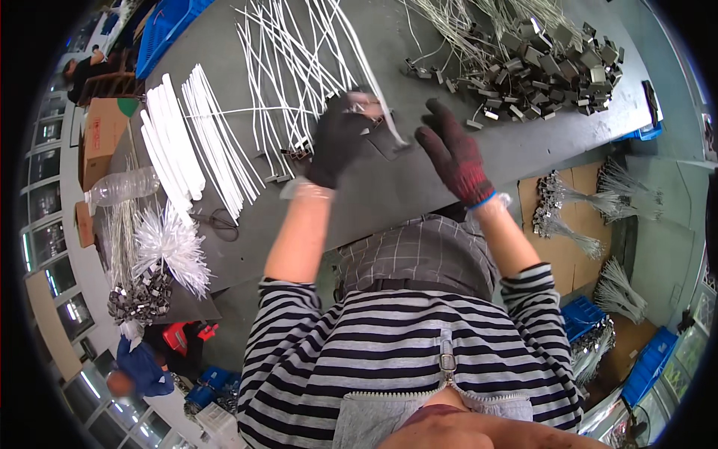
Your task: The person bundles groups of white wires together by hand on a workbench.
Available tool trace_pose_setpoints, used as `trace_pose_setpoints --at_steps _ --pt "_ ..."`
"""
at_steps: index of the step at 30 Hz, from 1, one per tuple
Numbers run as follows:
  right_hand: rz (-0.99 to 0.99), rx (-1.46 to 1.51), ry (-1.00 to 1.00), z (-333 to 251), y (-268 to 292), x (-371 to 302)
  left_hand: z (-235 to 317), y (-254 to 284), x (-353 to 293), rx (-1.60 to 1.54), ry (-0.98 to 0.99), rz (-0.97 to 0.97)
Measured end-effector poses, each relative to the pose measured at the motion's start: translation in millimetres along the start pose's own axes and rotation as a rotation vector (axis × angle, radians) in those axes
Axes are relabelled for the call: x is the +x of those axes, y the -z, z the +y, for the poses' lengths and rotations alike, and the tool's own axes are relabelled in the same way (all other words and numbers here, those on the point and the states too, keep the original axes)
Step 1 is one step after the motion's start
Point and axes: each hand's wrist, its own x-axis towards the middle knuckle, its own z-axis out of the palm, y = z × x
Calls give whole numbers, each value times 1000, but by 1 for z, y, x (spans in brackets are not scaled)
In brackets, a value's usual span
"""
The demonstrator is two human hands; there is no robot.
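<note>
My left hand [338, 144], in a dark glove with bare fingertips, is over the middle of the table, smeared by motion. A long white-sleeved wire [366, 66] runs past its fingertips, with a blurred end piece close to the right hand. Whether the left fingers grip that wire cannot be made out. To the right, my right hand [458, 159], in a dark and red glove, has its fingers stretched apart with nothing in them. Several white-sleeved wires with small metal ends [288, 63] lie spread beyond the left hand.
A heap of wires with metal blocks [535, 71] covers the table's far right. White tubes [170, 142], thin white strips [217, 142], scissors [218, 223] and a plastic bottle [123, 187] are at the left. Wire bundles [568, 217] lie on cardboard at lower right. A person [146, 367] is at lower left.
</note>
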Motion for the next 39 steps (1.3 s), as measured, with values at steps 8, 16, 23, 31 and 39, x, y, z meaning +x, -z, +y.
trace_pose_setpoints --at_steps 8,16,23,31,39 --pt "-151 -1082 278 -2 -4 126 -120 241 35 784 372 753" --pt "-346 -1178 316 29 -3 131 -94 231 23 803 56 517" --pt "-192 -1187 521 28 20 84 -69 262 -43 1544 534 510" --pt "-34 -581 276 -1 30 22 -102 353 -38 1481 713 327" --pt "29 -259 213 30 38 -17 -68 352 -39 447 283 415"
